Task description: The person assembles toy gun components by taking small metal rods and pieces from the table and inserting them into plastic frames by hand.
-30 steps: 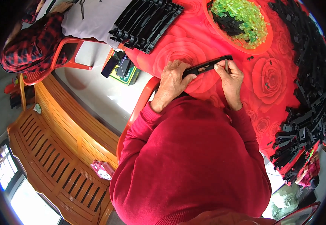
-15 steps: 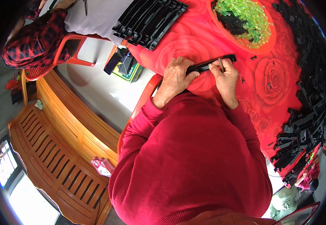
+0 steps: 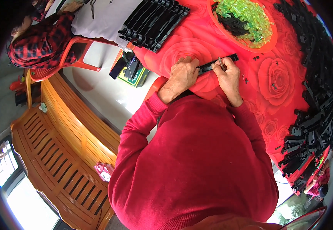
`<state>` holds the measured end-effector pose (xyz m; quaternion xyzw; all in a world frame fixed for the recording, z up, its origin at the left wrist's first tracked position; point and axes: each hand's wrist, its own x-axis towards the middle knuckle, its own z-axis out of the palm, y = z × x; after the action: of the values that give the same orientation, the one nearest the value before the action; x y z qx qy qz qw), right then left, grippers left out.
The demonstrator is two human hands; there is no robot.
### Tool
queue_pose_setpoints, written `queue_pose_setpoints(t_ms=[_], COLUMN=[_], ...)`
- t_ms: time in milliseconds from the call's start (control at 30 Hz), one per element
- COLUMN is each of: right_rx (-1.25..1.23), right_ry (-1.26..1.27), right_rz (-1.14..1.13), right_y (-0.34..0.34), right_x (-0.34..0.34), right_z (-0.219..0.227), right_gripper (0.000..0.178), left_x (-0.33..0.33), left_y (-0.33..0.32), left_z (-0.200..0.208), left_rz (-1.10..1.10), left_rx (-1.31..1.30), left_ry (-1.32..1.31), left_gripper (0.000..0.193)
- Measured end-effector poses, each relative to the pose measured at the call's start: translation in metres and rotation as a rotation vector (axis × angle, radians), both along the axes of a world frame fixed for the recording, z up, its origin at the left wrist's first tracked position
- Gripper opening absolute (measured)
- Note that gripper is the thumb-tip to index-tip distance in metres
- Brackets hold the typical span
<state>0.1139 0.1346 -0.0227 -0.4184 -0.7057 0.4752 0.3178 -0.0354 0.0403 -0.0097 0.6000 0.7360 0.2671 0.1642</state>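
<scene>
A long black plastic strip [image 3: 231, 58] lies slantwise just above the red rose-patterned tablecloth. My left hand [image 3: 184, 73] is closed over its left end, hiding that part of it. Between the fingers of my right hand [image 3: 228, 74] is a thin metal rod-like tool [image 3: 221, 63], upright against the strip's middle; its tip is hidden. To the right, a few tiny black pieces [image 3: 274, 86] are scattered on the cloth.
Black strips [image 3: 155, 25] lie side by side at the far left of the table. A red bowl [image 3: 269, 46] holds yellow-green bits and black pieces. Heaped black parts [image 3: 312, 122] line the right edge. Someone in a checked sleeve [image 3: 40, 50] sits at far left by a red chair [image 3: 43, 74].
My left hand has rolled over the strip, its thumb no longer stretched along the near side. My right hand keeps the metal tool at the strip, and the view has shifted slightly.
</scene>
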Motion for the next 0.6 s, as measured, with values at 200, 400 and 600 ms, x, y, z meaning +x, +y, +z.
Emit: queue_pose_setpoints(t_ms=[200,400,600], right_rx=[-0.087,0.028,-0.193], right_ry=[0.046,0.031,0.110], right_rz=[0.041,0.024,0.033], right_y=[0.004,0.003,0.005], right_x=[0.003,0.003,0.006], right_z=[0.002,-0.006,-0.001], right_gripper=[0.015,0.013,0.013], left_x=[0.009,0.009,0.008], left_y=[-0.002,0.001,0.001], left_z=[-0.002,0.003,0.008], left_rz=[0.033,0.004,-0.001], left_rx=[0.068,0.022,-0.017], left_ry=[0.100,0.087,-0.008], left_gripper=[0.013,0.014,0.015])
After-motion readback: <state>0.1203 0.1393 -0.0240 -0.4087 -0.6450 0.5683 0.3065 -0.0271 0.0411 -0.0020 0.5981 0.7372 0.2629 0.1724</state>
